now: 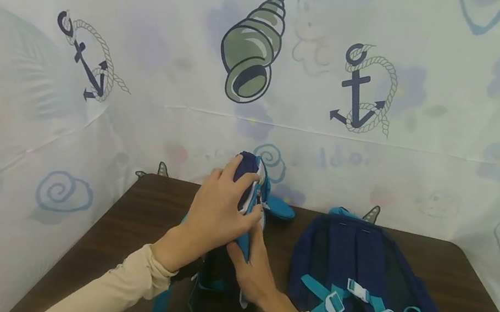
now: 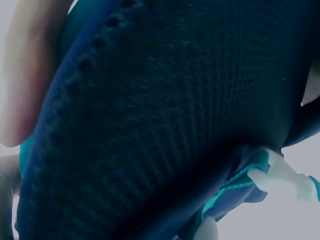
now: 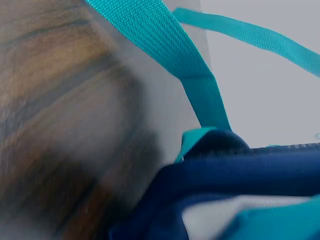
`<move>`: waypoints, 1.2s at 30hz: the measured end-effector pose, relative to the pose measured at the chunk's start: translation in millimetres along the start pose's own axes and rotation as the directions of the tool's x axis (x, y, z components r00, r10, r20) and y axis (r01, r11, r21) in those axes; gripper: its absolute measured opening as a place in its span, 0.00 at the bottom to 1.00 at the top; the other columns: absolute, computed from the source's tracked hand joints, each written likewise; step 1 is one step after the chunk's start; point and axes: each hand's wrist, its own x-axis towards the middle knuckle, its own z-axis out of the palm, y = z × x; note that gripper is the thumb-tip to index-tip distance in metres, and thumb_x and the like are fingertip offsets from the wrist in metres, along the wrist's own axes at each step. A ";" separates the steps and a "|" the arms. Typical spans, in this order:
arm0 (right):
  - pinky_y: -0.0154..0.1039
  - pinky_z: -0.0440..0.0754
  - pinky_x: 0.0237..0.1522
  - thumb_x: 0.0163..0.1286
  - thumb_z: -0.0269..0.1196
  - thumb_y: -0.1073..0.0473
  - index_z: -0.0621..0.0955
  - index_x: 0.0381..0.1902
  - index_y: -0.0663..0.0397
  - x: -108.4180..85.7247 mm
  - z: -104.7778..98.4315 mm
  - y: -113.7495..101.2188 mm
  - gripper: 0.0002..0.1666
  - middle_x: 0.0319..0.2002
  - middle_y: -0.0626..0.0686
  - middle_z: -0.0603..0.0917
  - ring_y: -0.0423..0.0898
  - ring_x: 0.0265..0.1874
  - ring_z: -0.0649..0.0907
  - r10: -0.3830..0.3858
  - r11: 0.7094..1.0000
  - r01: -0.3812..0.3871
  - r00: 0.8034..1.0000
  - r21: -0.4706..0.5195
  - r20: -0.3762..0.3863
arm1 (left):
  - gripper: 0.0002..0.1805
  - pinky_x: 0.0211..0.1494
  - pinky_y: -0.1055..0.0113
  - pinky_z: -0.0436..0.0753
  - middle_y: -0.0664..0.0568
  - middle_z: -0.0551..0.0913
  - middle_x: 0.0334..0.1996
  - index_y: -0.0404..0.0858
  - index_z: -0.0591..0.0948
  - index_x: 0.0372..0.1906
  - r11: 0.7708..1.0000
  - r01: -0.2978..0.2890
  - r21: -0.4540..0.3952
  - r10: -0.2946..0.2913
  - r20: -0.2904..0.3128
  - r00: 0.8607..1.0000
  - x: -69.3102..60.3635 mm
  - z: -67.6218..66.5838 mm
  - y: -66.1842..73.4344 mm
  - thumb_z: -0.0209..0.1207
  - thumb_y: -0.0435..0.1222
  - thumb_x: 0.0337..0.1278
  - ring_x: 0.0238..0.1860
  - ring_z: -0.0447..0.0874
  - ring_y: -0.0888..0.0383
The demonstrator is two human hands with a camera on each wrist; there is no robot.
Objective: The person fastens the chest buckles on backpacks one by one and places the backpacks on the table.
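**Navy-and-turquoise backpack [image 1: 248, 164] up on edge, gripped high and low**

And what a hold this is! The left hand [image 1: 222, 201] is up top, fingers hooked over the navy cloth, thumb along the zipped side; the right hand [image 1: 257, 271] grasps lower down, thumb on one flank, fingers on the other. The bag stands between them, narrow side facing us, left of the middle of the dark wood-grain table [image 1: 161, 202]; how its base meets the wood, I can't tell.

Look at those fabrics! White shows beside the zip [image 1: 259, 196], and a rounded turquoise flap [image 1: 281, 208] juts out behind. Close in at the left wrist, the dark panel [image 2: 175, 100] is ribbed and mesh-like, edged with chunky stitching, a white plastic buckle [image 2: 287, 177] below it. At the right wrist, flat turquoise webbing [image 3: 160, 40] shows a crisp, tight weave.

Over on the right, a second backpack [image 1: 372, 261] lies back-side up, navy straps over dark cloth, white buckles, turquoise tails trailing.

Behind it all hangs creased pale cloth [image 1: 170, 69] printed with greenish spiral shells and roped anchors. Any lettering? Faint blue marks [image 1: 337, 158] on it resemble writing, too washed-out to read.
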 end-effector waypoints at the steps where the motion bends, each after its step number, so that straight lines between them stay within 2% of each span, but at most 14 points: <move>1: 0.65 0.57 0.74 0.79 0.51 0.44 0.36 0.80 0.30 -0.3 -1.9 -0.6 0.46 0.82 0.44 0.40 0.52 0.80 0.49 0.004 1.000 -0.003 1.000 -0.013 0.014 | 0.25 0.56 0.39 0.80 0.33 0.69 0.70 0.42 0.82 0.58 1.000 -0.004 0.009 0.004 -0.006 1.000 -0.4 0.2 0.8 0.67 0.44 0.54 0.57 0.78 0.33; 5: 0.66 0.59 0.72 0.75 0.55 0.39 0.32 0.79 0.27 -2.8 -23.0 -8.6 0.52 0.81 0.43 0.36 0.54 0.80 0.49 0.070 0.987 -0.053 0.991 -0.149 0.117 | 0.27 0.57 0.41 0.80 0.34 0.70 0.69 0.42 0.81 0.59 0.999 -0.009 0.039 0.009 -0.015 1.000 -1.5 0.9 4.4 0.68 0.43 0.52 0.57 0.79 0.35; 7: 0.67 0.64 0.69 0.73 0.57 0.38 0.35 0.80 0.28 -4.9 -43.7 -16.9 0.53 0.82 0.46 0.40 0.57 0.79 0.54 0.088 0.958 -0.040 0.983 -0.283 0.159 | 0.27 0.57 0.41 0.80 0.34 0.70 0.69 0.42 0.81 0.59 0.999 -0.020 0.038 0.021 -0.027 0.999 -1.6 1.9 7.0 0.69 0.43 0.51 0.57 0.79 0.35; 8: 0.67 0.67 0.67 0.73 0.58 0.38 0.39 0.80 0.29 -5.9 -56.1 -22.5 0.52 0.82 0.47 0.43 0.58 0.77 0.58 0.093 0.935 -0.027 0.981 -0.353 0.172 | 0.28 0.57 0.41 0.81 0.34 0.70 0.69 0.42 0.80 0.59 0.999 -0.024 0.040 0.025 -0.028 0.999 -1.4 2.7 8.4 0.69 0.44 0.51 0.57 0.79 0.35; 10: 0.66 0.73 0.62 0.72 0.59 0.39 0.49 0.80 0.33 -5.3 -81.7 -36.5 0.48 0.80 0.50 0.54 0.59 0.73 0.67 0.067 0.871 0.033 0.981 -0.491 0.183 | 0.29 0.57 0.42 0.81 0.35 0.71 0.69 0.41 0.79 0.61 0.998 -0.032 0.046 0.034 -0.039 0.999 -1.3 3.9 10.8 0.68 0.45 0.52 0.56 0.80 0.36; 12: 0.64 0.77 0.58 0.71 0.59 0.39 0.60 0.78 0.39 -0.5 -104.6 -52.9 0.42 0.75 0.53 0.66 0.58 0.67 0.74 0.011 0.783 0.108 0.982 -0.612 0.187 | 0.32 0.57 0.43 0.81 0.35 0.71 0.69 0.41 0.78 0.63 0.998 -0.029 0.057 0.032 -0.049 0.998 -1.6 4.4 12.1 0.69 0.46 0.52 0.56 0.80 0.36; 15: 0.62 0.77 0.60 0.70 0.60 0.40 0.68 0.72 0.45 15.1 -126.9 -79.5 0.37 0.68 0.54 0.75 0.56 0.65 0.77 -0.069 0.684 0.194 0.977 -0.703 0.203 | 0.38 0.57 0.43 0.81 0.36 0.71 0.69 0.42 0.73 0.67 0.997 0.000 0.075 0.004 -0.057 0.998 -2.6 3.8 11.9 0.70 0.48 0.51 0.55 0.81 0.37; 18: 0.63 0.73 0.65 0.68 0.62 0.41 0.67 0.74 0.47 34.1 -134.4 -103.2 0.40 0.71 0.55 0.71 0.56 0.69 0.72 -0.098 0.637 0.251 0.964 -0.729 0.246 | 0.46 0.57 0.42 0.80 0.36 0.71 0.69 0.43 0.66 0.73 0.997 0.018 0.072 -0.014 -0.055 0.998 -3.3 3.5 10.0 0.71 0.52 0.50 0.56 0.81 0.37; 21: 0.66 0.62 0.71 0.66 0.63 0.36 0.58 0.78 0.43 51.9 -130.5 -119.5 0.48 0.77 0.56 0.60 0.58 0.76 0.61 -0.069 0.602 0.302 0.942 -0.739 0.329 | 0.52 0.55 0.41 0.80 0.37 0.71 0.69 0.44 0.59 0.76 0.999 0.005 0.052 -0.002 -0.051 0.999 -3.6 4.4 7.8 0.70 0.57 0.49 0.55 0.81 0.37; 24: 0.67 0.50 0.75 0.66 0.61 0.32 0.50 0.81 0.37 67.8 -120.7 -125.0 0.54 0.81 0.53 0.49 0.58 0.79 0.52 -0.033 0.585 0.353 0.910 -0.731 0.413 | 0.56 0.54 0.40 0.80 0.38 0.71 0.68 0.40 0.53 0.78 1.000 -0.018 0.020 0.019 -0.061 0.998 -5.3 5.7 3.8 0.64 0.63 0.53 0.54 0.81 0.37; 26: 0.66 0.45 0.76 0.66 0.57 0.27 0.47 0.81 0.35 76.6 -114.9 -124.3 0.55 0.81 0.52 0.46 0.56 0.80 0.48 -0.029 0.594 0.377 0.893 -0.710 0.450 | 0.58 0.55 0.39 0.79 0.38 0.70 0.69 0.37 0.49 0.79 1.000 -0.020 -0.011 0.020 -0.063 0.998 -7.2 6.5 0.9 0.64 0.62 0.54 0.56 0.81 0.37; 29: 0.64 0.42 0.77 0.66 0.51 0.22 0.45 0.81 0.35 84.7 -108.8 -119.7 0.55 0.82 0.51 0.44 0.54 0.81 0.47 -0.048 0.621 0.396 0.880 -0.677 0.472 | 0.62 0.57 0.38 0.78 0.38 0.67 0.72 0.38 0.42 0.80 0.997 -0.001 -0.071 -0.003 -0.056 0.998 -10.7 8.0 -2.9 0.65 0.61 0.54 0.62 0.78 0.38; 31: 0.64 0.42 0.77 0.65 0.45 0.18 0.46 0.81 0.36 87.8 -105.2 -116.2 0.56 0.82 0.50 0.44 0.54 0.81 0.47 -0.063 0.633 0.405 0.877 -0.660 0.477 | 0.66 0.57 0.37 0.78 0.39 0.63 0.75 0.40 0.39 0.81 0.993 0.000 -0.117 -0.007 -0.060 0.998 -12.9 9.4 -4.8 0.71 0.56 0.49 0.65 0.75 0.38; 36: 0.62 0.44 0.77 0.65 0.44 0.18 0.50 0.81 0.42 89.7 -94.2 -111.0 0.57 0.82 0.50 0.44 0.53 0.81 0.45 -0.016 0.634 0.394 0.867 -0.666 0.498 | 0.69 0.61 0.37 0.76 0.41 0.54 0.79 0.41 0.37 0.81 0.976 -0.059 -0.211 0.043 -0.081 0.996 -17.2 11.3 -9.8 0.74 0.52 0.46 0.72 0.67 0.39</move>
